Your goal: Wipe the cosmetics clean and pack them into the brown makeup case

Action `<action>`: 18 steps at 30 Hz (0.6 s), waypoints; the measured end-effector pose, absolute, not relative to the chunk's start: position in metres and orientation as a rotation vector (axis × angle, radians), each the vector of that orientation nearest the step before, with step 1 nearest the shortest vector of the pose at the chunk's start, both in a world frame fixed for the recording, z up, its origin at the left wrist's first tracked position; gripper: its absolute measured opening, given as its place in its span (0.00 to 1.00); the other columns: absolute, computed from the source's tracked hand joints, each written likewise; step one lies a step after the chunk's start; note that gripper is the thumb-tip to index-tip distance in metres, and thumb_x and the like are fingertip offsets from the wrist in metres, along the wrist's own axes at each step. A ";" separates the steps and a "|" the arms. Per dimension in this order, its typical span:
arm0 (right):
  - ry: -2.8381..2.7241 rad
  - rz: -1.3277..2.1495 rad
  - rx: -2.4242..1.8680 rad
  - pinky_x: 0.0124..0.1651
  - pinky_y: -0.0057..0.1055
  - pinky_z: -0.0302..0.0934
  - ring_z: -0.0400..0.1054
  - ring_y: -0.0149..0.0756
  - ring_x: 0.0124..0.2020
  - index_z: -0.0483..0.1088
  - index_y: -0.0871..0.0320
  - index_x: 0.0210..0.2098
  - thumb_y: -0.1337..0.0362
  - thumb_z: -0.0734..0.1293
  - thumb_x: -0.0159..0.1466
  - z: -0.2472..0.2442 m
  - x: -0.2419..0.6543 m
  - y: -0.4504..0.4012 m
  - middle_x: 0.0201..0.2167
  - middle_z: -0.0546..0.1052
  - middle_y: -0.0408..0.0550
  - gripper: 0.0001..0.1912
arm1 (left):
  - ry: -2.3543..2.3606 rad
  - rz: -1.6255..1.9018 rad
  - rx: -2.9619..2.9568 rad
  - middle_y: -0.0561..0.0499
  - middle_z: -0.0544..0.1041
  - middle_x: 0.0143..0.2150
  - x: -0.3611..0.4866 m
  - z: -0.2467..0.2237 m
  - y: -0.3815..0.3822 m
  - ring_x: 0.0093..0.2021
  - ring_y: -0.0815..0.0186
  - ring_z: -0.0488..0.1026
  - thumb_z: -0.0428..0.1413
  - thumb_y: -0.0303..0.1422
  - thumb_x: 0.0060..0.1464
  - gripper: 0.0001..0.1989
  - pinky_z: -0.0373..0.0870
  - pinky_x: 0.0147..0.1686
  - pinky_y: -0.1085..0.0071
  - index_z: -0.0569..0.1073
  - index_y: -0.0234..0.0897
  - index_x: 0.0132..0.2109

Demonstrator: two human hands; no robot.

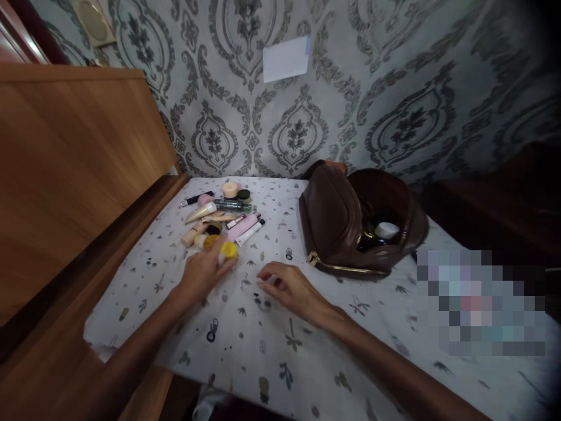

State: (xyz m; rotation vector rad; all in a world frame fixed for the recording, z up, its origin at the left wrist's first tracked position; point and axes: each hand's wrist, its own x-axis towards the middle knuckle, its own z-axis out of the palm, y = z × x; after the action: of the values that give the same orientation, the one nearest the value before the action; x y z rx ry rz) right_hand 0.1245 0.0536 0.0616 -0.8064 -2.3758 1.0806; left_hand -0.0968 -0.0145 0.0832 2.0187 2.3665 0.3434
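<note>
My left hand (204, 270) is at the front of a group of cosmetics, its thumb and fingers closed around a small yellow-capped container (228, 251). The container's lower part is hidden by the fingers. Just beyond that hand lie an orange-yellow item (211, 241), a dark round jar (214, 228), a pink tube (243, 225) and a white tube with a black cap (250, 232). My right hand (291, 287) hovers over or rests on the cloth, fingers loosely bent and apart from the thumb, holding nothing.
An unzipped brown bag (331, 216) stands to the right, with a white item (387, 230) inside. Behind the group are a peach-lidded jar (229, 189) and a green tube (232, 205). A wooden cabinet (83, 158) borders the left; a patterned wall rises behind.
</note>
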 end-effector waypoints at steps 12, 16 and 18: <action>-2.017 1.318 -0.717 0.53 0.45 0.67 0.71 0.43 0.50 0.58 0.53 0.66 0.64 0.70 0.57 0.019 0.086 0.048 0.61 0.68 0.56 0.38 | 2.047 0.390 2.062 0.49 0.80 0.36 -0.084 0.091 -0.015 0.36 0.58 0.78 0.51 0.41 0.61 0.19 0.68 0.35 0.69 0.69 0.40 0.56; -1.901 1.337 -0.752 0.56 0.43 0.65 0.70 0.44 0.52 0.64 0.56 0.61 0.67 0.69 0.55 0.019 0.087 0.047 0.53 0.75 0.52 0.34 | 1.820 0.527 2.082 0.50 0.80 0.39 -0.075 0.091 -0.014 0.39 0.58 0.78 0.53 0.42 0.60 0.19 0.68 0.38 0.68 0.71 0.41 0.55; -1.809 1.364 -0.834 0.52 0.39 0.67 0.72 0.42 0.47 0.67 0.56 0.58 0.65 0.71 0.54 0.020 0.088 0.047 0.48 0.77 0.50 0.32 | 1.825 0.637 2.048 0.51 0.79 0.36 -0.073 0.095 -0.012 0.38 0.58 0.77 0.52 0.44 0.61 0.21 0.68 0.38 0.67 0.69 0.39 0.57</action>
State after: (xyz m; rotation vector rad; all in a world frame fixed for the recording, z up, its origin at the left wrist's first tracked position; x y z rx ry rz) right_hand 0.0877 0.0470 0.0198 -0.8341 -1.8087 1.3638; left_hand -0.0726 -0.0116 0.0946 2.0478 1.8253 0.6367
